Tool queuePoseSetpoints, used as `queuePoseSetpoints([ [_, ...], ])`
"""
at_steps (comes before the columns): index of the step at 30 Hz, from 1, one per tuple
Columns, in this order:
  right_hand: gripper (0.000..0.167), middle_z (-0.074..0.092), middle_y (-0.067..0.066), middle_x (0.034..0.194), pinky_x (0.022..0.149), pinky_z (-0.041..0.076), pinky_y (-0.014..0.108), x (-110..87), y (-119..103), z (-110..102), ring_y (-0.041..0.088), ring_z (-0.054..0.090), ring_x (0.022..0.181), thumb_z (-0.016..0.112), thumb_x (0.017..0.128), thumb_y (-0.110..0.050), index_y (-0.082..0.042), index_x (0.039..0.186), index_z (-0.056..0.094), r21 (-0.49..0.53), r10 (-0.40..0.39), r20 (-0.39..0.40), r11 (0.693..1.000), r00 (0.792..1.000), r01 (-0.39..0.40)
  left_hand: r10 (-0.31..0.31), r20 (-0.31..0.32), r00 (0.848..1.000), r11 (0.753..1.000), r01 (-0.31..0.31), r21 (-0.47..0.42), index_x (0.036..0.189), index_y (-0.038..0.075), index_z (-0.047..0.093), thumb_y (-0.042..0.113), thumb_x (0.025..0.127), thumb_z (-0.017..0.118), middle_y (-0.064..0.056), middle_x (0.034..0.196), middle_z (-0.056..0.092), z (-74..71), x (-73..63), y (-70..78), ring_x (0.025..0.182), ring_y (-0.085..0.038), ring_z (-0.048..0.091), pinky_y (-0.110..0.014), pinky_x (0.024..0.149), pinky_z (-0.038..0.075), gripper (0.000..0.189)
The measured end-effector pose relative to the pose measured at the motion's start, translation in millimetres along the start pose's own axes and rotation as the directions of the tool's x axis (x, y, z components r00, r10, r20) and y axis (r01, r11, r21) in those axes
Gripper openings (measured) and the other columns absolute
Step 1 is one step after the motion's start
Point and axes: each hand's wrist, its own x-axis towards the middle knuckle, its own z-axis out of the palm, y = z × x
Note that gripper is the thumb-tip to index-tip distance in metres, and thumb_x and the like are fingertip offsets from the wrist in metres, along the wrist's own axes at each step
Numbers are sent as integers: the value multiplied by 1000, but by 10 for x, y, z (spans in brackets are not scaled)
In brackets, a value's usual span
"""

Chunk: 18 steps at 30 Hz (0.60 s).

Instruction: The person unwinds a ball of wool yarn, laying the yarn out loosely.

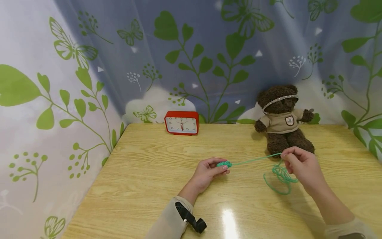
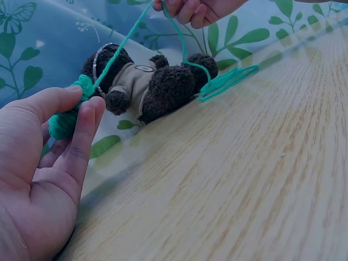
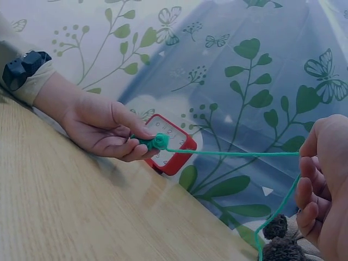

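In the head view my left hand (image 1: 210,172) pinches a small wound bundle of green yarn (image 1: 224,164) between thumb and fingers, above the table. From it a strand of yarn (image 1: 256,159) runs taut to my right hand (image 1: 302,166), which pinches it between thumb and index finger. Below the right hand a loose tangle of the same yarn (image 1: 282,176) lies on the table. The left wrist view shows the wound bundle (image 2: 68,114) close up, the strand rising from its top. In the right wrist view the strand (image 3: 234,154) stretches level between both hands.
A brown teddy bear (image 1: 282,119) in a beige shirt sits at the back right, just behind the right hand. The red alarm clock (image 1: 182,122) stands at the table's back edge. A leaf-patterned curtain (image 1: 191,59) hangs behind the wooden table (image 1: 143,186).
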Motion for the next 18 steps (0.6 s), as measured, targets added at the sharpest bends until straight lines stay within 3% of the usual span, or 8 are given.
queuePoseSetpoints([
  [12,18,52,-3,64,45,34,34,14,0,-133,16,42,55,54,102,-11,-10,89,67,176,-3,-41,984,999,10,9,1,1000,1000,-9,-4,126,-13,59,-6,93,64,-3,97,71,4,0,14,82,-10,74,-21,82,62,34],
  [18,18,53,-2,64,45,35,32,20,-1,-155,16,42,55,56,102,-12,-10,88,68,211,-5,-70,977,998,20,11,-8,1000,1000,-11,0,125,-13,60,-5,93,65,-2,96,72,1,-12,9,82,-10,74,-22,82,62,34],
])
